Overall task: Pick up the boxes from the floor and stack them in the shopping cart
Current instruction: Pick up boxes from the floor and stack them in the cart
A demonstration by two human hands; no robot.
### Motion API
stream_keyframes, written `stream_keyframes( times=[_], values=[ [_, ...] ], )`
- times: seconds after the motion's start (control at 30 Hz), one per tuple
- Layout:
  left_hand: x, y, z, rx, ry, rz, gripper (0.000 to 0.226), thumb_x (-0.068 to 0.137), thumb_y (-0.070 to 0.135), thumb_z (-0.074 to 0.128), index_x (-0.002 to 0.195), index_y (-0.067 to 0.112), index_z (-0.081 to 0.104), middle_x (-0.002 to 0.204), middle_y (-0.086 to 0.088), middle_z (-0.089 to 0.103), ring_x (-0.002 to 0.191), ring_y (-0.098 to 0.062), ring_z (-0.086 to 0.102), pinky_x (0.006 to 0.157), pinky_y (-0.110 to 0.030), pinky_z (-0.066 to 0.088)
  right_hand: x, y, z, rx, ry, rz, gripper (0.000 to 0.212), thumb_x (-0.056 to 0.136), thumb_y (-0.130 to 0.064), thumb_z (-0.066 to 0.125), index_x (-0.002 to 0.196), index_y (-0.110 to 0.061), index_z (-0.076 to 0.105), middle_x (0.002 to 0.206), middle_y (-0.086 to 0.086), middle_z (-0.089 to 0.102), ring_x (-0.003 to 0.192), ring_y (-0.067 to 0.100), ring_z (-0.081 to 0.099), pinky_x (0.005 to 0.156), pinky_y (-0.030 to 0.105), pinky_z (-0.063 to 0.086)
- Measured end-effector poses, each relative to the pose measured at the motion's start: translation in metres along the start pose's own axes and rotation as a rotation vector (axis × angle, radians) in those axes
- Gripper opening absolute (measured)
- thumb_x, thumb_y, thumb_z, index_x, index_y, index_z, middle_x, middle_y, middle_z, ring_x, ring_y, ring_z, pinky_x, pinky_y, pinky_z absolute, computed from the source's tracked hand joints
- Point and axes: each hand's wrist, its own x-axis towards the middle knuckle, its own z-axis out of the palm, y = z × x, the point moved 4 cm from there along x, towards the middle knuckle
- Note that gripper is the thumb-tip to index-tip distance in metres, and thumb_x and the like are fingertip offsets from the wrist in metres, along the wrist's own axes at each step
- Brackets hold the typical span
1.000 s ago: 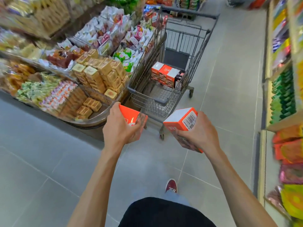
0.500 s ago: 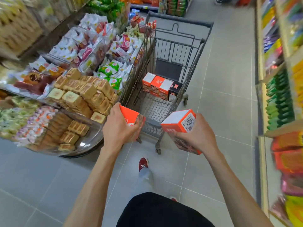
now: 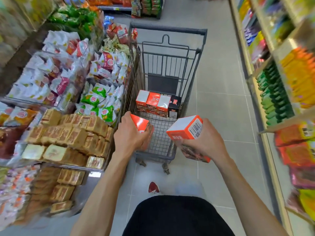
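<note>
My left hand [image 3: 129,138] grips an orange box [image 3: 140,123] just over the near left corner of the grey wire shopping cart [image 3: 201,68]. In my right hand [image 3: 202,142] is a second orange and white box [image 3: 185,128] with a barcode, held above the cart's near right corner. Inside the cart, a row of three orange and white boxes [image 3: 152,103] stands against the far end, with a black box [image 3: 175,104] at its right.
A snack display bin [image 3: 71,106] with packets and wrapped cakes presses against the cart's left side. Shelves of goods [image 3: 279,86] line the right. Grey tiled aisle floor [image 3: 221,99] lies between cart and shelves. My red shoe [image 3: 153,187] is behind the cart.
I have stepped closer to the cart, which now sits straight ahead. Both hands, still holding their boxes, are now over its near end.
</note>
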Motion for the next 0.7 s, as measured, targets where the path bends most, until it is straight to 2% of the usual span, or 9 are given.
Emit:
stream_keyframes(
  times=[0.13,0.23,0.3,0.37,0.57,0.7],
  values=[
    [0.035,0.004,0.009,-0.01,-0.047,-0.008,0.093,0.066,0.065,0.07,0.137,0.016,0.035,0.129,-0.006,0.055,0.115,-0.03,0.058,0.085,-0.045,0.049,0.026,-0.006,0.005,-0.025,-0.025,0.035,0.089,0.054,-0.073,0.08,0.122,-0.031,0.039,0.107,-0.009,0.057,0.093,0.011,0.062,0.077,0.033,0.055],
    [0.065,0.014,0.018,-0.003,-0.036,0.008,0.089,0.068,0.067,0.069,0.133,0.016,0.036,0.124,-0.006,0.056,0.111,-0.03,0.06,0.083,-0.045,0.051,0.051,-0.011,0.002,-0.022,-0.053,0.041,0.088,0.056,-0.071,0.081,0.122,-0.031,0.038,0.106,-0.01,0.055,0.091,0.011,0.06,0.071,0.027,0.048],
    [0.082,0.017,0.029,0.006,-0.04,0.007,0.087,0.068,0.069,0.067,0.13,0.016,0.037,0.123,-0.007,0.056,0.109,-0.032,0.06,0.082,-0.046,0.051,0.068,-0.011,0.001,-0.024,-0.067,0.038,0.09,0.055,-0.072,0.081,0.123,-0.03,0.039,0.108,-0.01,0.056,0.095,0.012,0.061,0.074,0.03,0.048],
    [0.098,0.02,0.045,0.01,-0.061,-0.029,0.086,0.069,0.069,0.067,0.129,0.016,0.037,0.124,-0.008,0.055,0.111,-0.033,0.059,0.083,-0.047,0.05,0.088,-0.008,0.0,-0.042,-0.091,0.04,0.09,0.051,-0.071,0.081,0.12,-0.03,0.041,0.108,-0.009,0.056,0.096,0.013,0.06,0.077,0.034,0.05],
    [0.161,0.031,0.09,0.089,-0.111,-0.099,0.09,0.074,0.07,0.066,0.134,0.011,0.034,0.126,-0.011,0.051,0.113,-0.037,0.057,0.081,-0.048,0.049,0.161,-0.012,-0.005,-0.015,-0.184,0.04,0.086,0.048,-0.072,0.08,0.113,-0.03,0.044,0.101,-0.011,0.058,0.09,0.011,0.062,0.074,0.034,0.053],
    [0.195,0.028,0.116,0.117,-0.115,-0.157,0.085,0.073,0.071,0.065,0.127,0.011,0.036,0.121,-0.012,0.052,0.109,-0.039,0.058,0.078,-0.049,0.049,0.198,-0.015,-0.006,-0.022,-0.257,0.033,0.088,0.044,-0.078,0.078,0.112,-0.033,0.044,0.102,-0.014,0.059,0.092,0.009,0.062,0.079,0.038,0.055]
  ],
)
